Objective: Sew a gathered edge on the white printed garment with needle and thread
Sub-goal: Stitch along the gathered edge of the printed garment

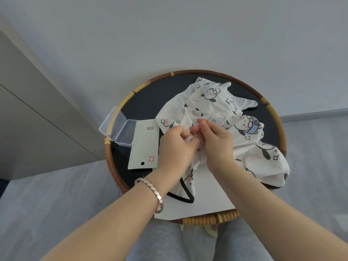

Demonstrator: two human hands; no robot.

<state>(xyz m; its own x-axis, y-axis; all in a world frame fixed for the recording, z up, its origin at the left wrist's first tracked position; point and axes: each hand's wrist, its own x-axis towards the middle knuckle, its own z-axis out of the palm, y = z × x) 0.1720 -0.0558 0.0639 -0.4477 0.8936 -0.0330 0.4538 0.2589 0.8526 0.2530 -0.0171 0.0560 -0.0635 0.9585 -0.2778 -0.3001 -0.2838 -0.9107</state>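
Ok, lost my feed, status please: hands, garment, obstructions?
Left hand grips bunched garment edge. Right hand pinches what looks like the needle. Open clear case off left, not in the way.

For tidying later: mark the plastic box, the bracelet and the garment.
plastic box (123,135): head view, its base.
bracelet (153,189): head view, links over wrist.
garment (246,126): head view, blue-hatted dog print.

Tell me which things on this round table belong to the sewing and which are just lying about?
In use: white printed garment, gripped by the left hand; what looks like the needle, pinched by fingers of the right hand.
Lying about: open clear plastic box; pale green card with a barcode; white sheet under the garment.
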